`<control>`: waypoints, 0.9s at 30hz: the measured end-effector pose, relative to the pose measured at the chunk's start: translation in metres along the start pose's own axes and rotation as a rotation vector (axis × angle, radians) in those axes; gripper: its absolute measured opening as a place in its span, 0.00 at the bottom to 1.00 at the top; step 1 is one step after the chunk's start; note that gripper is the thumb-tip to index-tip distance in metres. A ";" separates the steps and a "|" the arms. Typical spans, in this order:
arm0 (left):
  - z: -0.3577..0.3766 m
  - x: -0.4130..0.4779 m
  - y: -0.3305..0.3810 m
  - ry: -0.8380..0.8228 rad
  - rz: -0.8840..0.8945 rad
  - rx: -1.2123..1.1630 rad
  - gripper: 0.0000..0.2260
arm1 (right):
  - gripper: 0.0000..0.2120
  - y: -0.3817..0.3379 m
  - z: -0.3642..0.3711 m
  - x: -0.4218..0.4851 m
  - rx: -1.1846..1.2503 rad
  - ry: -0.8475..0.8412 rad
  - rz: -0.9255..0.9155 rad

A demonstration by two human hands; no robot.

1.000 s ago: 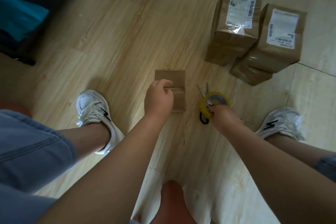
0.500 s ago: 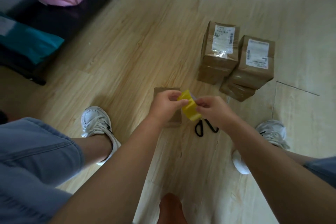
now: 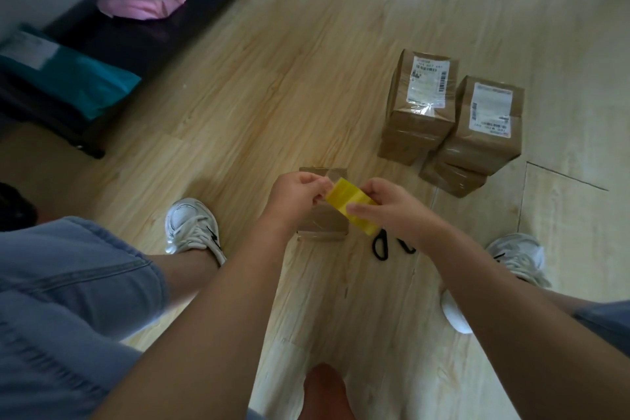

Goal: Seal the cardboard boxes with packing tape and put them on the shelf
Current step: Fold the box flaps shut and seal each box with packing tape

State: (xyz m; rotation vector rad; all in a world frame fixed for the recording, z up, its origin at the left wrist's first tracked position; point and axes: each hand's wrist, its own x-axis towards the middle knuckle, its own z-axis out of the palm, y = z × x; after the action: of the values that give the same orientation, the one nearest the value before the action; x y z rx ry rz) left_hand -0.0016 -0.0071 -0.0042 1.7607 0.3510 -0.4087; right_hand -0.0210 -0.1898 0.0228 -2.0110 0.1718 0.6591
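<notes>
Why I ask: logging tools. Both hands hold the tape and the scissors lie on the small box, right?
No: in the head view the scissors lie on the floor beside the box. The left hand and right hand do hold the tape.

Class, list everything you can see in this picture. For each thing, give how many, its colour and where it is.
tape roll: one, yellow, held between both hands
small cardboard box: one, brown, on the floor under the hands
stacked cardboard boxes: apparently four, brown, two stacks at right, white labels on top
scissors: one pair, black handles, on the floor beside the small box
teal bags: two, on the shelf at left
pink bag: one, on the shelf
shelf: one, dark, low, far left
floor: light wood
shoes: two, white
left hand: pinches the roll's edge
right hand: grips the roll
</notes>
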 end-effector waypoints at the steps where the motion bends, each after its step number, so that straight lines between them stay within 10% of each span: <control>1: -0.001 0.001 -0.001 -0.014 -0.019 0.000 0.09 | 0.10 0.001 0.001 0.001 -0.027 -0.017 0.000; 8: -0.006 0.006 -0.016 -0.081 -0.112 -0.067 0.18 | 0.10 -0.002 0.007 0.011 -0.120 -0.041 -0.027; 13: -0.013 0.013 -0.025 -0.036 -0.169 -0.194 0.04 | 0.12 -0.006 0.009 0.021 -0.238 -0.116 -0.038; 27: -0.021 0.038 -0.035 0.360 -0.278 -0.380 0.07 | 0.19 -0.031 0.007 0.064 -0.545 -0.112 -0.059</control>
State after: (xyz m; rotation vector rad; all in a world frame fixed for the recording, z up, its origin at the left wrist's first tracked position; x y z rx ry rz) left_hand 0.0179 0.0220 -0.0476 1.4087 0.8784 -0.1996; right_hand 0.0423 -0.1581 0.0110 -2.4759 -0.1514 0.8435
